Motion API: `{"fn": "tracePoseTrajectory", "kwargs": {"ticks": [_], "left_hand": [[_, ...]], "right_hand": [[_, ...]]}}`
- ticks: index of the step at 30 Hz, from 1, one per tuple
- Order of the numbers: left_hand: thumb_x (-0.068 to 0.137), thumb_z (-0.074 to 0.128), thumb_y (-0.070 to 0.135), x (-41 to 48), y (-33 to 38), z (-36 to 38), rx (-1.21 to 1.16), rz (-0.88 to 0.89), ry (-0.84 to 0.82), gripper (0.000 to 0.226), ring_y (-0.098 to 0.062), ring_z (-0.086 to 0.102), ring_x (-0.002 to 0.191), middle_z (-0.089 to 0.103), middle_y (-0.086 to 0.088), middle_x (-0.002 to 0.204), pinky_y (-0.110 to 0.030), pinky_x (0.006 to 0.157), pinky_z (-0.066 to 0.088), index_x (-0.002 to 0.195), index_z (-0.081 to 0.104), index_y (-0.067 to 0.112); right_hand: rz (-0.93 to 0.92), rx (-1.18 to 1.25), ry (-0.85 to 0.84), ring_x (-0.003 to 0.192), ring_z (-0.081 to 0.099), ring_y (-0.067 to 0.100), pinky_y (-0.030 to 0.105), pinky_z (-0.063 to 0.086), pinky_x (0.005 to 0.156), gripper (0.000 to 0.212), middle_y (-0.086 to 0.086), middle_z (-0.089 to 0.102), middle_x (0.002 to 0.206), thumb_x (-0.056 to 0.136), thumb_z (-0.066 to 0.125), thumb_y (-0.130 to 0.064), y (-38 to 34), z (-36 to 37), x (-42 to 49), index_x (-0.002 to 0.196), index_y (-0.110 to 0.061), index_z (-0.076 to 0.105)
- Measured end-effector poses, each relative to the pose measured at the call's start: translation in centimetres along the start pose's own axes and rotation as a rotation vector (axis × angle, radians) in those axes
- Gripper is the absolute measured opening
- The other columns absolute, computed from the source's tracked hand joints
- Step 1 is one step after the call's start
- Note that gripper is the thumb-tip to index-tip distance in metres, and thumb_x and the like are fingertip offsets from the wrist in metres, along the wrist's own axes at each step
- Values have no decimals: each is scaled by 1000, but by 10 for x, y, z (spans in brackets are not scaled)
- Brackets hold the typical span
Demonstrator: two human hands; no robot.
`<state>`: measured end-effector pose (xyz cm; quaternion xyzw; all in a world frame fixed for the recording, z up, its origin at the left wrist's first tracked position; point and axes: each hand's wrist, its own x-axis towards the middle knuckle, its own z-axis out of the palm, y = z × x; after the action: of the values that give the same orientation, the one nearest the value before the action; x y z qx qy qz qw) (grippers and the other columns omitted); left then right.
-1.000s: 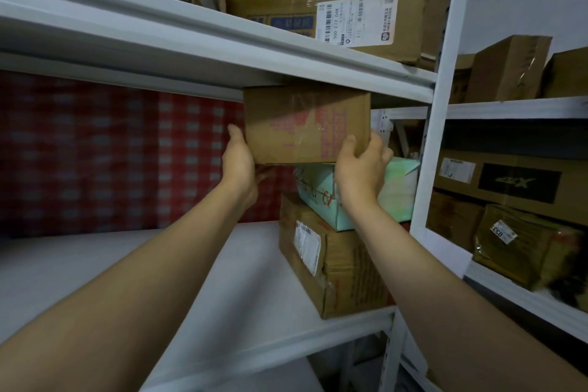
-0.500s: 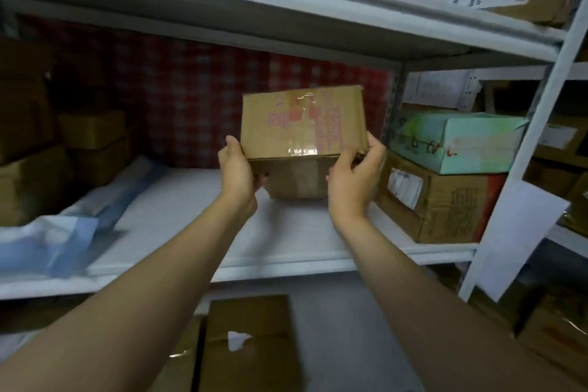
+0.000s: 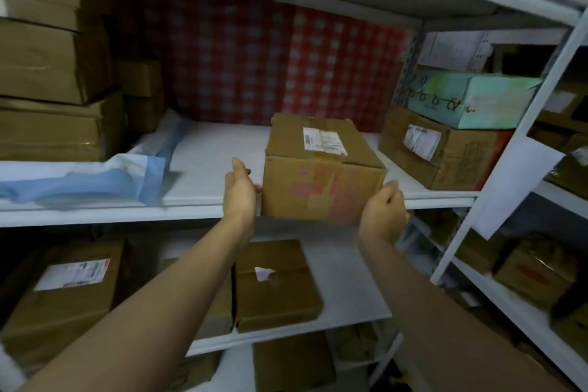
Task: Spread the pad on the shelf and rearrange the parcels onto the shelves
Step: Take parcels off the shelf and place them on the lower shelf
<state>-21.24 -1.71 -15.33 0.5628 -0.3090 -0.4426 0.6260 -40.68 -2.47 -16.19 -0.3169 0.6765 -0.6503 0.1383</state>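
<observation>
Here, one parcel between two hands

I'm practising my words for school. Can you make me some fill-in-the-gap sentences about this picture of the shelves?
1. The left hand and right hand are at the sides of the brown box, which has a white ___ on top.
2. The green box sits on a bigger box that is ___.
3. The crumpled pad lying left of the brown box is ___.
4. The checked cloth at the back is mostly ___.

Missing words: label; brown; blue; red.
</observation>
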Motion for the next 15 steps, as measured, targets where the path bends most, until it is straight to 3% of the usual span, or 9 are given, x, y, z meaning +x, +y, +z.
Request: {"fn": "tracePoseTrajectory", "kwargs": {"ticks": [2, 4, 6, 8, 9, 11, 13, 15], "left_hand": [[100, 12, 60, -8, -1, -2, 3, -17, -61, 65, -29, 45, 130, 57, -9, 134, -50, 110, 29, 141, 46, 23], [101, 13, 59, -19, 5, -1, -45, -17, -148, 61, -24, 48, 130, 54, -6, 138, -45, 107, 32, 139, 49, 26], [101, 16, 58, -26, 11, 2, -80, -6, -219, 53, -13, 60, 99, 63, 3, 110, -38, 92, 40, 118, 58, 31], [100, 17, 61, -27, 13, 4, -46, 7, -225, 56, -10, 56, 82, 61, 4, 98, -36, 86, 40, 117, 58, 26], [99, 17, 63, -28, 10, 4, -33, -3, -225, 61, -12, 55, 85, 61, 2, 103, -37, 87, 40, 120, 57, 23], [96, 15, 68, -23, -1, -1, 14, -36, -184, 68, -19, 55, 97, 62, -2, 110, -40, 89, 37, 103, 61, 19], [94, 13, 70, -21, -14, -7, 119, -67, -121, 74, -26, 58, 105, 67, -7, 109, -41, 90, 36, 81, 62, 17], [94, 13, 70, -23, -27, -12, 155, -104, -80, 77, -30, 62, 104, 70, -12, 102, -43, 98, 40, 77, 64, 15]], "right_hand": [[29, 71, -75, 118, 52, 35, 42, 42, 98, 47, 16, 60, 124, 104, 29, -44, 3, -5, 0, 126, -18, 62], [41, 197, -177, 117, 55, 26, 38, 44, 99, 43, 4, 62, 122, 103, 31, -46, -2, -8, -3, 129, -27, 60], [78, 283, -247, 109, 59, 21, 38, 48, 98, 40, -5, 63, 107, 102, 32, -51, -10, -11, -7, 118, -28, 61], [123, 277, -232, 100, 59, 22, 39, 49, 93, 43, -5, 61, 97, 101, 30, -55, -14, -16, -7, 108, -22, 57], [163, 253, -206, 98, 58, 23, 40, 48, 92, 49, -2, 60, 99, 100, 28, -57, -12, -21, -4, 111, -19, 57], [294, 199, -175, 102, 57, 27, 43, 47, 97, 64, 5, 61, 111, 98, 27, -62, 0, -29, 3, 122, -13, 59], [398, 231, -190, 98, 60, 27, 42, 48, 96, 72, 6, 66, 112, 95, 25, -68, 19, -40, 12, 105, -10, 67], [451, 258, -249, 91, 60, 26, 41, 46, 95, 77, 8, 69, 111, 94, 21, -71, 34, -52, 15, 91, -11, 69]]}}
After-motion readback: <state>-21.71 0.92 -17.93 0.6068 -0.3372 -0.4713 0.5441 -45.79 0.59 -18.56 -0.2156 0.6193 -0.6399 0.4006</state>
